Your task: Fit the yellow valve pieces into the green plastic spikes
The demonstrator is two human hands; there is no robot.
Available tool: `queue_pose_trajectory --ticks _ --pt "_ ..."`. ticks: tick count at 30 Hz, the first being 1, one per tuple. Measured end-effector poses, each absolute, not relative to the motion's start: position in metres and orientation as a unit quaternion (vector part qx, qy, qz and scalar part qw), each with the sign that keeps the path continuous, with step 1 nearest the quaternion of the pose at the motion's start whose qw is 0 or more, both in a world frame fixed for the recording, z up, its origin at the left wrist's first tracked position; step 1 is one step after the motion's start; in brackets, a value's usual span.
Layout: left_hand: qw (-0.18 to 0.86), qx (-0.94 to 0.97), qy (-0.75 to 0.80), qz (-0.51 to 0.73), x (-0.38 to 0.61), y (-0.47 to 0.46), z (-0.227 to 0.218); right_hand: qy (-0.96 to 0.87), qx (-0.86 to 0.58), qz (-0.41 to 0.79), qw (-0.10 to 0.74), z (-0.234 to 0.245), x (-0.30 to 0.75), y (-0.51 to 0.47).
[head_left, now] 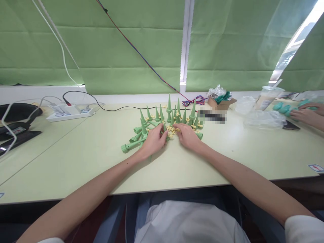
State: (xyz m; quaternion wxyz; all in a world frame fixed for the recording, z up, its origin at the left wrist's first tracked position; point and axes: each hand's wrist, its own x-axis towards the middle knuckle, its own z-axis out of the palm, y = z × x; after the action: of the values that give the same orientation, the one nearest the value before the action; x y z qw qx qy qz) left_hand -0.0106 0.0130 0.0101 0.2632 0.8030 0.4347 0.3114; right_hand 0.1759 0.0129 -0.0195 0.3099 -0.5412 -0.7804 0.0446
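Note:
In the middle of the table stands a cluster of green plastic cone-shaped pieces [169,104], most with their points up. My left hand [154,140] is closed around a small green cone [164,127] at the front of the cluster. Close by on the right, the curled fingers of my right hand [187,135] reach into small yellow plastic pieces [172,131]; what lies between those fingertips is hidden. Beside my left hand, several green tubes with ridged ends [126,147] lie on their sides.
A white power strip [72,113] with cables sits at the left, near black objects [17,118]. Behind to the right are a cardboard box [222,105], a plastic cup [267,98] and clear bags [264,119]. Another person's hands [307,113] touch turquoise pieces at far right.

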Motion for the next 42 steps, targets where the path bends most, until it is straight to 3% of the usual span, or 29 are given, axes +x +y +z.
queue_pose_trajectory --ticks 7,26,42 --pt "0.279 0.802 0.424 0.315 -0.0121 0.0132 0.008 -0.793 -0.543 0.046 0.272 -0.0206 0.1755 0.0127" --pt "0.205 0.817 0.44 0.311 -0.0114 0.0135 0.0069 -0.798 -0.505 0.07 0.322 -0.0242 0.1781 0.0147" --pt "0.202 0.745 0.427 0.47 -0.0079 0.006 0.0103 -0.787 -0.515 0.084 0.33 -0.0199 0.1742 0.0111"
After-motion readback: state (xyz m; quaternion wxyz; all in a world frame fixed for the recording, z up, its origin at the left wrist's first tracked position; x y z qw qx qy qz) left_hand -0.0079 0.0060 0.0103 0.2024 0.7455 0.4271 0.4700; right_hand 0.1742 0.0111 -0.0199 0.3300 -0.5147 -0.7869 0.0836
